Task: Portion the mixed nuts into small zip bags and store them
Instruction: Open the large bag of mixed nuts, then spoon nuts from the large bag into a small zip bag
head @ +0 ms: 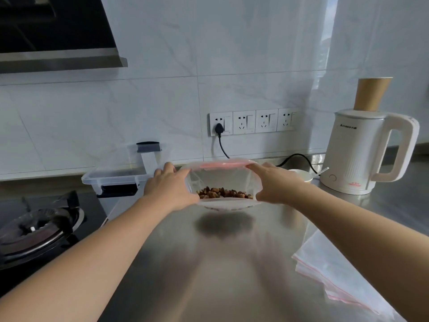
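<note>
- I hold the clear plastic zip bag with the pink seal strip (pixel 222 180) with both hands: my left hand (pixel 170 188) grips its left side, with the fingers curled around the edge, and my right hand (pixel 272 185) pinches its right side, with the thumb low and the index finger along the top strip.
- The bag hangs above the shiny steel counter (pixel 209 263), a little in front of the wall, and it does not touch the surface; its dark shadow lies below it.
- The brown mixed nuts (pixel 224 193) sit in the bottom of the bag.
- The long axis of the bag goes from left to right, between my two hands. The pink seal strip is at the top and the bottom faces down.
- I cannot tell if the seal is pressed fully along its length; it looks a bit bowed in the middle.
- Risk: if the strip is not fully sealed and I tilt the bag toward the clear plastic storage box with dark clips (pixel 116 178) on the left, the nuts can spill on the counter.
- Risk: the plastic is thin and slippery, so if one hand loosens, the bag can swing down on that side.
- Risk: the gas stove burner (pixel 39 228) is near on the left; the bag should not pass over it.
- The pile of empty clear zip bags (pixel 336 275) lies at the right front, well apart from my hands.
</note>
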